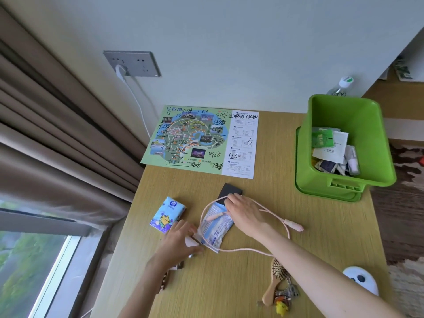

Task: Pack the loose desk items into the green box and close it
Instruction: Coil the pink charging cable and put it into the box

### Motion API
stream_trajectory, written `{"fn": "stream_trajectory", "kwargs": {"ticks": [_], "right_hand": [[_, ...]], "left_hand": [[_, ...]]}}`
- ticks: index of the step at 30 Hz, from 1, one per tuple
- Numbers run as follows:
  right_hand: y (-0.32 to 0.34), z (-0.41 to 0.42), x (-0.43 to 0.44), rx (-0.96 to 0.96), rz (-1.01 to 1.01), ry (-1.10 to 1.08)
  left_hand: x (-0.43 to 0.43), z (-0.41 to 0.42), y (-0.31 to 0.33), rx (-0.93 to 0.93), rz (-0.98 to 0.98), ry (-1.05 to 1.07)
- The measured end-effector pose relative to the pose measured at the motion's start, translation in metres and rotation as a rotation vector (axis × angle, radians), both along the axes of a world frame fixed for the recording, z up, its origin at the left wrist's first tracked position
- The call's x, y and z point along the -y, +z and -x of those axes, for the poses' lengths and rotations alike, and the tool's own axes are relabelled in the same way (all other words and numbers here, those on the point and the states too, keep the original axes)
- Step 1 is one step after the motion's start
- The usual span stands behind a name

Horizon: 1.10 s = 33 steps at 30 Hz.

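Hands [181, 239] [243, 212] on packet [221, 226], perhaps pinching cable [250, 249].

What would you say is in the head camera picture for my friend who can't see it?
A person's left hand and right hand touch a blue-and-white packet and a looped pink cable on a wooden desk. An open green box, already holding packets, stands at the back right; a tissue pack, map and hairbrush lie nearby.

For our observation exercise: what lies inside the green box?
In the green box: a green sachet, a white leaflet, a small white bottle and dark wrappers. Anything beneath that pile is covered.
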State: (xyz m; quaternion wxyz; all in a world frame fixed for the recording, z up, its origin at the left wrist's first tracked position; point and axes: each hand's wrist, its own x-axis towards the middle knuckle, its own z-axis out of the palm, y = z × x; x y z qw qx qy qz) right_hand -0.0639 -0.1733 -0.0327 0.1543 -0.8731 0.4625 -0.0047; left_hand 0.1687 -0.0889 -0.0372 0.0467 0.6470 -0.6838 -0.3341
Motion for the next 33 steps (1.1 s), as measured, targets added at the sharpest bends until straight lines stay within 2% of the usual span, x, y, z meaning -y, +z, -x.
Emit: {"fn": "stream_trajectory", "kwargs": {"ticks": [3,6,13,16,23,28,33], "right_hand": [[0.007,0.000,0.000,0.069,-0.039,-0.044],[0.018,0.005,0.000,0.219,-0.138,-0.095],[0.043,0.006,0.005,0.426,-0.381,-0.293],[0.053,0.003,0.005,0.497,-0.462,-0.379],[0.091,0.000,0.008,0.626,-0.320,-0.393],[0.138,0.007,0.014,0.811,-0.210,-0.454],[0.190,0.020,0.023,1.012,-0.210,-0.522]], "left_hand": [[-0.009,-0.005,-0.002,0.108,-0.103,-0.132],[-0.012,-0.004,-0.004,0.168,-0.073,-0.189],[-0.012,0.003,-0.004,0.211,0.044,-0.124],[-0.013,0.003,0.001,0.115,0.085,-0.017],[0.019,0.015,0.052,-0.162,0.256,0.133],[0.054,0.033,0.112,-0.203,0.426,0.104],[0.079,0.053,0.165,-0.291,0.599,0.036]]}}
